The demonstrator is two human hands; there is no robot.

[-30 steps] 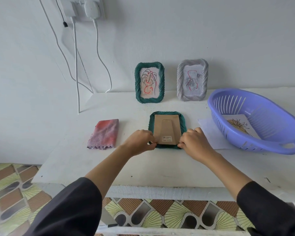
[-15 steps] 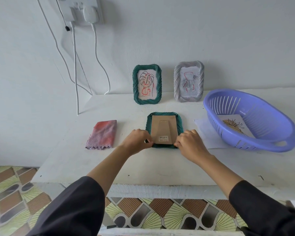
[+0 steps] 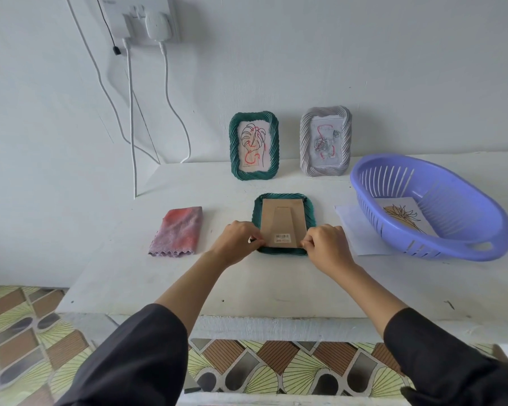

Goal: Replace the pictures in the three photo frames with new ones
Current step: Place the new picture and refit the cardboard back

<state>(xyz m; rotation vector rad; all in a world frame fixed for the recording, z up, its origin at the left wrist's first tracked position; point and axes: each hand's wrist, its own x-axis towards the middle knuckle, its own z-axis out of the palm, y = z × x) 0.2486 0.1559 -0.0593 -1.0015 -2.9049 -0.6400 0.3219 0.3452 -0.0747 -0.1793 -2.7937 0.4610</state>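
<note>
Three photo frames were on the white worktop (image 3: 247, 282): a green frame (image 3: 274, 148) and a grey frame (image 3: 305, 145) stood upright against the wall at the back, each with a line drawing in it, and a second green frame (image 3: 282, 196) lay face down near the middle, its cardboard back (image 3: 283, 221), with a folded stand and a barcode sticker, turned up. Both hands were at that frame's near end. The left hand (image 3: 238, 241) had its fingers curled at the lower left corner and the right hand (image 3: 327, 247) at the lower right corner. Each seemed to pinch the edge of the cardboard back, though the fingertips were too small to say whether they also caught the green rim. Just right of the frame lay a white sheet (image 3: 355, 230), partly under a purple slotted basket (image 3: 467, 183) that held a drawing of a plant (image 3: 405, 218). A folded pink-and-purple cloth (image 3: 178, 231) lay well to the left.
</note>
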